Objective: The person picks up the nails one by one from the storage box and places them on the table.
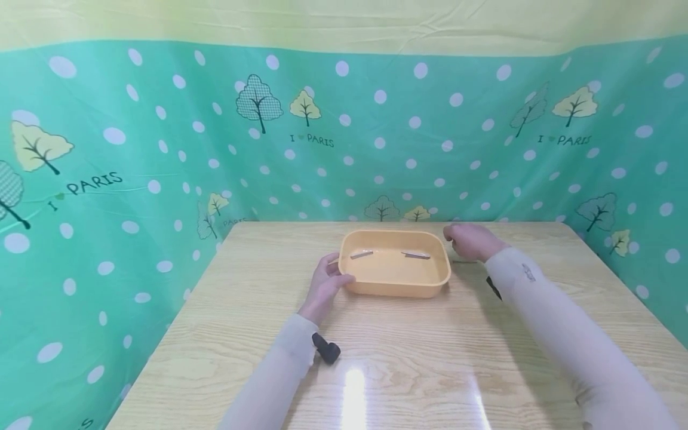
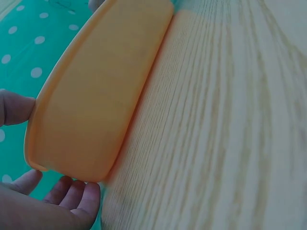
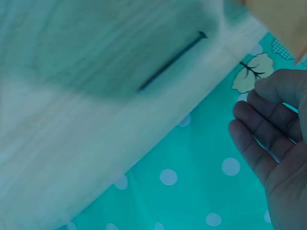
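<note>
An orange plastic tray [image 1: 395, 289] stands on the table, with a few thin metal pieces [image 1: 416, 255] lying inside it. My left hand [image 1: 325, 285] holds the tray's left end, thumb over the rim and fingers along the end wall. In the left wrist view its fingers [image 2: 88, 201] press against that wall. Just off the tray's far right corner is my right hand [image 1: 473, 240], fingers loosely bent, nothing visible in them. Below this hand, a dark nail [image 3: 170, 63] with a flat head lies on the table to the right of the tray.
The wooden table [image 1: 398, 346] ends at the back against a green dotted curtain [image 1: 376, 131], which also hangs along both sides. A black wrist camera [image 1: 326, 349] is strapped to the left sleeve.
</note>
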`<state>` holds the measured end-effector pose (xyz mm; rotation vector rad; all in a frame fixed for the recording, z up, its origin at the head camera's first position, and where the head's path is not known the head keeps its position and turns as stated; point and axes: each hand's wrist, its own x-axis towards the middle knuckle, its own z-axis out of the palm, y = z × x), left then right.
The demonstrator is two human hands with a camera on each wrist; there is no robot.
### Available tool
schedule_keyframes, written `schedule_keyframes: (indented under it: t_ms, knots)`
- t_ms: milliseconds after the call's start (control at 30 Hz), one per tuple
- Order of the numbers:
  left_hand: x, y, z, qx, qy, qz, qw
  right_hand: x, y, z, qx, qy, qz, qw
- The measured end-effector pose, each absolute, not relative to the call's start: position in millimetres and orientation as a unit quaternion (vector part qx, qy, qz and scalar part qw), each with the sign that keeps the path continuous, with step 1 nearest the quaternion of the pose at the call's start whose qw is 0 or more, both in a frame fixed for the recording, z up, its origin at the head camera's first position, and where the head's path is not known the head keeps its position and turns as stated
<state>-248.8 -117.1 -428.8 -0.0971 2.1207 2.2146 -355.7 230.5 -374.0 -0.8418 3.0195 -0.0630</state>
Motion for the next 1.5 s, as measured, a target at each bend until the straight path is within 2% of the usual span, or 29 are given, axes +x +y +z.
schedule_keyframes:
  t_ms: [767, 1200, 1500]
  knots:
    - [-250.7, -115.9, -432.8, -0.035, 0.691, 0.722, 0.024, -358.1, 165.0, -332.7, -0.297, 0.955, -0.014, -0.002]
    - [-248.6, -116.4, -430.9, -0.040, 0.698, 0.715, 0.020, -355.4, 116.5, -330.9, -0.307, 0.951, -0.039, 0.015]
    - [-242.6, -116.6, -418.9, -0.030, 0.698, 0.714, 0.037, -358.6, 82.9, -338.2, -0.357, 0.934, -0.005, -0.004]
